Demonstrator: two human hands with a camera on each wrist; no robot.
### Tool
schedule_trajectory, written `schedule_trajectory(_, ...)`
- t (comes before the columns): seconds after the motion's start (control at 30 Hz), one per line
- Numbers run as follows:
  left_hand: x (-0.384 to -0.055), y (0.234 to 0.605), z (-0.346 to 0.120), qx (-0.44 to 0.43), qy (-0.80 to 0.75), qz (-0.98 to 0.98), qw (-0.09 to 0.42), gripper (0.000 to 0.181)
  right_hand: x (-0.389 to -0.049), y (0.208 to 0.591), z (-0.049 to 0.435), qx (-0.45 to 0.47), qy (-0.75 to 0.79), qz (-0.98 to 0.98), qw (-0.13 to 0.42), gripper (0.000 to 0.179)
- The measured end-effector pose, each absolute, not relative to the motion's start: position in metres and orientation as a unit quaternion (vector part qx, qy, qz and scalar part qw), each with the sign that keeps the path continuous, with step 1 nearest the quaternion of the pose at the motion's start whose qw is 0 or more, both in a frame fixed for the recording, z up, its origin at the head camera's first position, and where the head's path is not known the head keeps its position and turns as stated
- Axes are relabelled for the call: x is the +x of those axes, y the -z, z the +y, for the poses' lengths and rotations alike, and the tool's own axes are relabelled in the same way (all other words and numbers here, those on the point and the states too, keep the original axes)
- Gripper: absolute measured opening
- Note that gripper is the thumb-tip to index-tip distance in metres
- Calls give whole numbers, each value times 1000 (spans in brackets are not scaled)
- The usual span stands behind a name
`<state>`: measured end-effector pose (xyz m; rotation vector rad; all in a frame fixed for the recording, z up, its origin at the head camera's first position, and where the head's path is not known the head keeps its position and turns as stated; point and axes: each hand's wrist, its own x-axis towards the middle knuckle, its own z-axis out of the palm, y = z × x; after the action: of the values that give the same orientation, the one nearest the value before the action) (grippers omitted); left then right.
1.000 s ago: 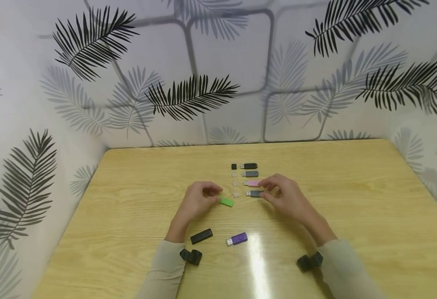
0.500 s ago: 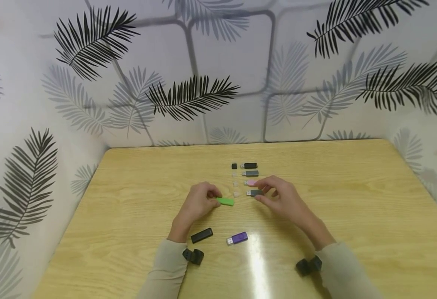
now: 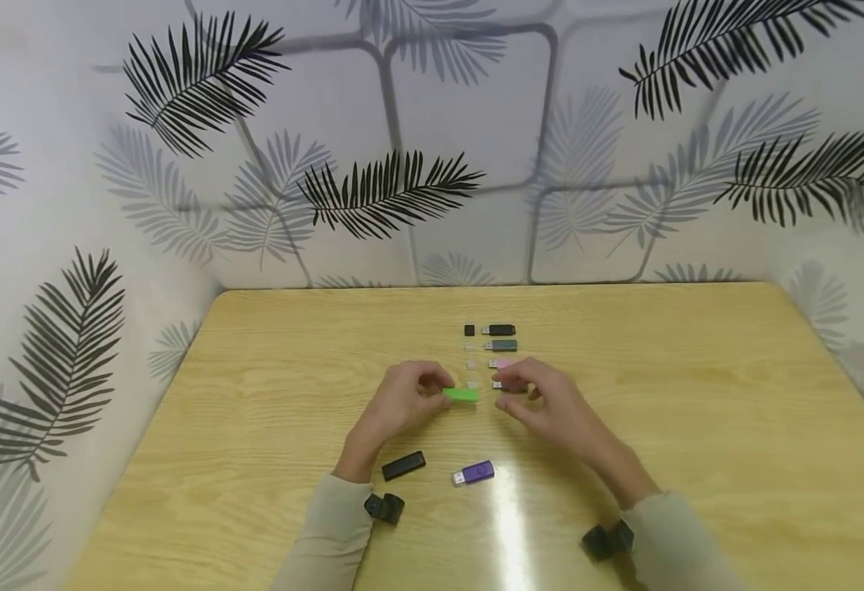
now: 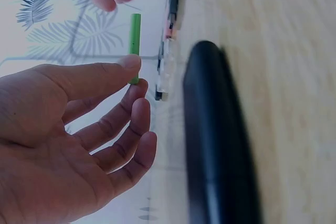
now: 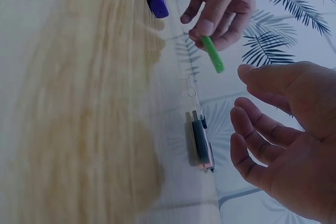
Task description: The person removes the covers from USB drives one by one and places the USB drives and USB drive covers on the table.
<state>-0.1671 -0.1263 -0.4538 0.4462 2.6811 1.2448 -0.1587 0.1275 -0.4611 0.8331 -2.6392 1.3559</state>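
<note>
Thumb and fingers of my left hand (image 3: 402,398) pinch one end of a green USB stick (image 3: 463,395), held about level with its other end pointing right. Facing it from the right, my right hand (image 3: 555,404) has its thumb and fingers apart and holds nothing. In the right wrist view the green stick's free end lies a short gap from the right thumb. Under the right fingers, a dark grey USB stick (image 3: 498,385) is partly hidden, its metal plug showing. A pink USB stick (image 3: 501,362) lies just beyond, also partly covered.
Farther back lie a grey USB stick (image 3: 504,345) and a black one (image 3: 501,330). Left of this column are a small black cap (image 3: 469,330) and several clear caps (image 3: 472,364). Nearer the person lie a black stick-shaped piece (image 3: 404,465) and a purple USB stick (image 3: 477,472).
My right hand has moved left, closer to the green USB stick. The left hand has shifted slightly right, and its stick has turned from slanting to level. The head view has shifted a little.
</note>
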Motion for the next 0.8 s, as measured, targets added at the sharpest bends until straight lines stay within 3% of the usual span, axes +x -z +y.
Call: schedule_trajectory(0.8, -155, 445, -113, 208, -462, 860, 56, 11, -151, 462, 116, 300, -430, -849, 63, 23)
